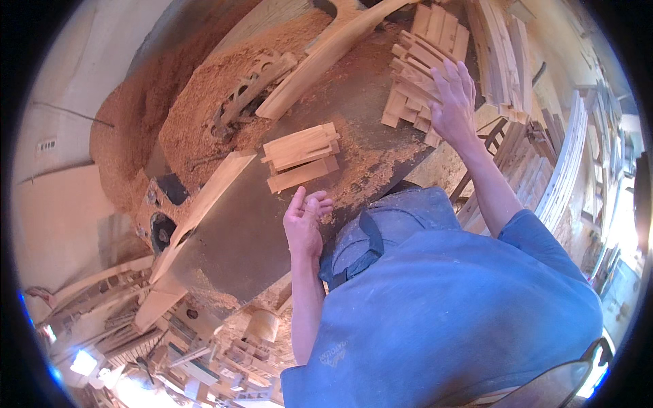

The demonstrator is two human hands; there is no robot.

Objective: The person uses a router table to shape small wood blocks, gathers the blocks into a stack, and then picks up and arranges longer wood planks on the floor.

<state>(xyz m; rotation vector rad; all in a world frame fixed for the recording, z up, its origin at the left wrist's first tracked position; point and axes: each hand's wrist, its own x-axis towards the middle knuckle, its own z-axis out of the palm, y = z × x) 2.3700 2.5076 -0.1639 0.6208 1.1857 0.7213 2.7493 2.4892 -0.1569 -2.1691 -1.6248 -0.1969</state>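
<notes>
Left hand (304, 221): grip loosely curled, empty, just short of small stack of wood strips (301, 156) on tabletop (238, 231).
Stack axis: roughly crosswise, beyond left fingertips.
Right hand (452, 102): fingers spread, seemingly flat on larger pile of strips (415, 75), nothing clamped.
Nearer: left.

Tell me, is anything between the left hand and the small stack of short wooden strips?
Nothing visible. The left hand rests at the edge of the dark machine table, and only sawdust-dusted table lies between it and the small stack of short pale wooden strips.
</notes>
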